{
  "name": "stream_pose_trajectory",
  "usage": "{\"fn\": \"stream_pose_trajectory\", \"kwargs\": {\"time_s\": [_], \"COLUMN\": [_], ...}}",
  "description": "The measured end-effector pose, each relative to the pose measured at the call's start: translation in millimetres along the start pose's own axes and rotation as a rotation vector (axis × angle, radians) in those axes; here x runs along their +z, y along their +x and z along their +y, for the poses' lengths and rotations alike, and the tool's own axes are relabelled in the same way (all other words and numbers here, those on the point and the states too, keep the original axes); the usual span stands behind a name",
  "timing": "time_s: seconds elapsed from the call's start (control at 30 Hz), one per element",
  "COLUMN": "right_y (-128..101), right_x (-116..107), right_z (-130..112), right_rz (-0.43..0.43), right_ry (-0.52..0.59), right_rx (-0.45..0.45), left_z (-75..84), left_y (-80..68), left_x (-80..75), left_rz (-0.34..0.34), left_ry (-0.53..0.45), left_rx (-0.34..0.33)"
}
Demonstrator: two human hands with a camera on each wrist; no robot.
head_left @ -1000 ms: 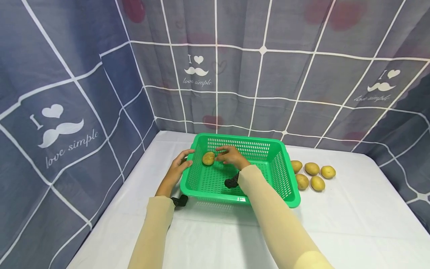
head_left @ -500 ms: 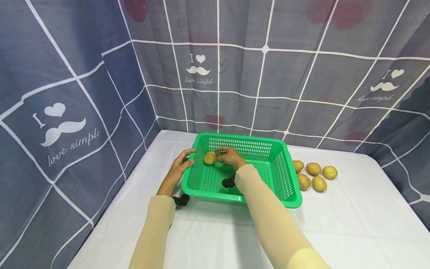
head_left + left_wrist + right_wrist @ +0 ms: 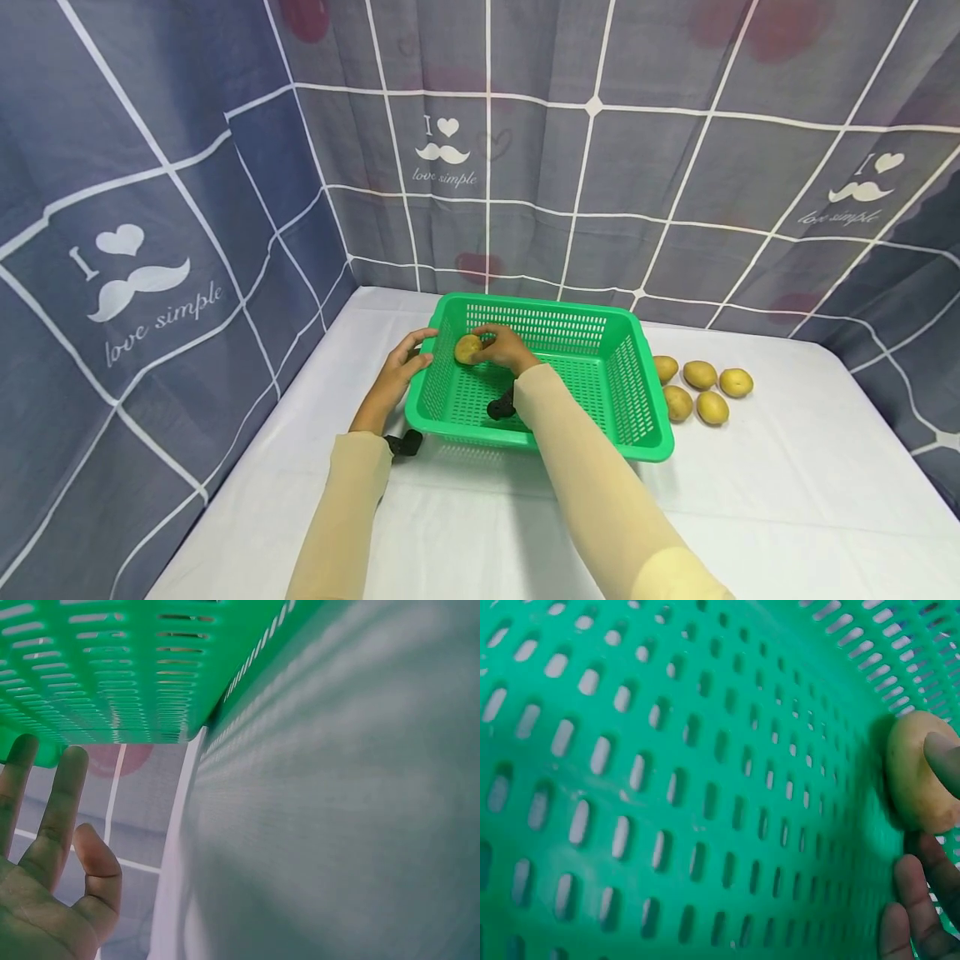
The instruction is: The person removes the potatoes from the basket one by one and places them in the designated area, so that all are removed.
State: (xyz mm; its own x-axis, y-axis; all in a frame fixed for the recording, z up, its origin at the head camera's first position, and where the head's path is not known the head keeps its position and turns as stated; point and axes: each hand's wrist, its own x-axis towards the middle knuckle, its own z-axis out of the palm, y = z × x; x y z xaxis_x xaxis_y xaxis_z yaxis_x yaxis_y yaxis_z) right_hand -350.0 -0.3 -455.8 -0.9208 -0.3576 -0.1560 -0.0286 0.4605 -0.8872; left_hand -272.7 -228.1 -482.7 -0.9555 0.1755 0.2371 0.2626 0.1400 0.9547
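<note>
— Where's the right hand (image 3: 504,348) at this moment?

— Inside the green plastic basket (image 3: 637,417), near its upper-left corner in the head view. Its fingers are curled round a potato (image 3: 468,348), and the right wrist view shows a fingertip pressed on the potato's skin at the right edge of the frame, low against the slotted wall.

— Any change from the earlier pictures?

— Slight. A second ago the fingers only met the potato's right side, with most of it showing; now the hand has closed further over it and slid a little to the left. The potato has barely shifted. I'd judge it is being settled in that corner, but whether the grip is tightening or about to loosen I cannot tell.

— And the left hand (image 3: 401,367)?

— It rests against the basket's left rim from outside, fingers straight and spread, gripping nothing — the same place as before. The left wrist view shows the relaxed fingers (image 3: 64,787) beside the basket wall above the white tablecloth (image 3: 750,500).

— Anything else about?

— Five more potatoes (image 3: 701,387) lie clustered on the cloth just right of the basket, unmoved, under the grid-patterned curtain (image 3: 675,167).
</note>
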Motion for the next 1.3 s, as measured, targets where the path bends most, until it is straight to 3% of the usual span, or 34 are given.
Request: {"fn": "stream_pose_trajectory", "kwargs": {"time_s": [0.23,0.7,1.07,1.3], "right_y": [3.4,3.2,3.6,-2.8], "right_x": [6.7,4.0,1.3,-3.5], "right_z": [-4.4,-5.3,-4.9,-12.4], "right_rz": [0.050,0.073,0.079,0.041], "right_ry": [-0.095,-0.166,-0.063,0.131], "right_rx": [-0.006,-0.035,-0.053,-0.031], "left_z": [0.6,2.8,2.8,5.2], "left_y": [-0.3,-0.5,-2.1,-3.2], "left_x": [-1.8,-0.2,-1.5,-1.4], "left_rz": [0.000,0.003,0.003,0.003], "left_ry": [0.009,0.000,0.004,0.000], "left_rx": [-0.004,-0.011,-0.021,-0.016]}}
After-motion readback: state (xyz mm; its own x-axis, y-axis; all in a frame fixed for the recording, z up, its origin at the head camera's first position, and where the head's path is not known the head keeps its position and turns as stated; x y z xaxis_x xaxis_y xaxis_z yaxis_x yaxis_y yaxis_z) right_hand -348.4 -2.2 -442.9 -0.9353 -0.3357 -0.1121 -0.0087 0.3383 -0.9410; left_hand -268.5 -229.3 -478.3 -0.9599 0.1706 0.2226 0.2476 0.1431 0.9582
